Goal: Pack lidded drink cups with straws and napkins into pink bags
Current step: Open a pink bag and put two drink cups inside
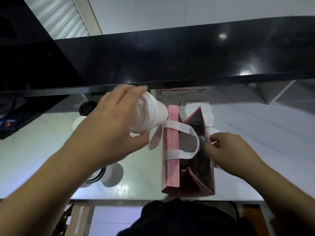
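The left hand (117, 126) is raised above the white counter (42, 142), forearm extended forward from the lower left, with fingers and thumb curled round the lidded end of a white cup (150, 114). The cup is tilted, its narrow base directed toward the pink bag (172, 150) just right of the hand, close to the bag's left wall; whether base and wall touch cannot be determined because of blur. The bag stands upright on the counter with its mouth open and its dark interior exposed. A white handle (184, 130) loops across the opening between the two hands. The right hand (228, 150) is at the bag's right wall, forearm entering from the lower right, fingers bent and pinching the top edge of that wall. A white napkin (204, 111) lies on the counter beyond the right hand, behind the bag. Beyond the left hand, a cup with a black lid (87, 108) stands on the counter; below the left forearm a second black-lidded cup (97, 174) is partly hidden, with a white cup (114, 174) just beside it. A black raised shelf (170, 57) runs across the view beyond both hands.
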The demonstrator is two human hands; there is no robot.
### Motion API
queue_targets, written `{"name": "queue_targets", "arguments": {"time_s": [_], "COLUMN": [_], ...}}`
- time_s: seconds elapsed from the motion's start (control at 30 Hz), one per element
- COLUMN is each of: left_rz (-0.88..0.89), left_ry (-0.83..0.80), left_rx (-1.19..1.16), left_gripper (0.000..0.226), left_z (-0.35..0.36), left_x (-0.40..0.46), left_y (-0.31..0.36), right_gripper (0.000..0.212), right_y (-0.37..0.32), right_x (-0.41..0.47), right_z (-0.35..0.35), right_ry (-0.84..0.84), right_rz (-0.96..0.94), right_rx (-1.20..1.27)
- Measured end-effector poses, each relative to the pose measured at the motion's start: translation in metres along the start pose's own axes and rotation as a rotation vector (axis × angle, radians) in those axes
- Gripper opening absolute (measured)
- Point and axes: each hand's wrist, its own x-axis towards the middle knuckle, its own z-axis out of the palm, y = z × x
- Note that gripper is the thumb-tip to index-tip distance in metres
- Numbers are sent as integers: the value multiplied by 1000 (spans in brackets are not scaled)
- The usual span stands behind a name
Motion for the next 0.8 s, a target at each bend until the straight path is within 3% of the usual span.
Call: {"name": "queue_targets", "arguments": {"time_s": [0.13,0.27,0.5,0.7,0.8], "left_rz": [155,294,331,416,491], "left_ry": [-109,-302,-638,-718,-706], "left_rx": [-106,-26,90,174,227], "left_gripper": [95,96,77,57,72], "left_z": [11,49,105,157,176], "left_x": [23,38,55,55,52], "left_y": [52,74,81,74,69], "right_gripper": [41,50,49,40,40], "right_y": [2,13,26,27,27], "right_x": [-3,-6,-11,-12,-12], "right_z": [-5,-11,-12,-13,-13], "right_ry": [-3,15,15,14,2], "right_rz": [1,17,29,-1,3], "right_rx": [-11,-33,23,6,23]}}
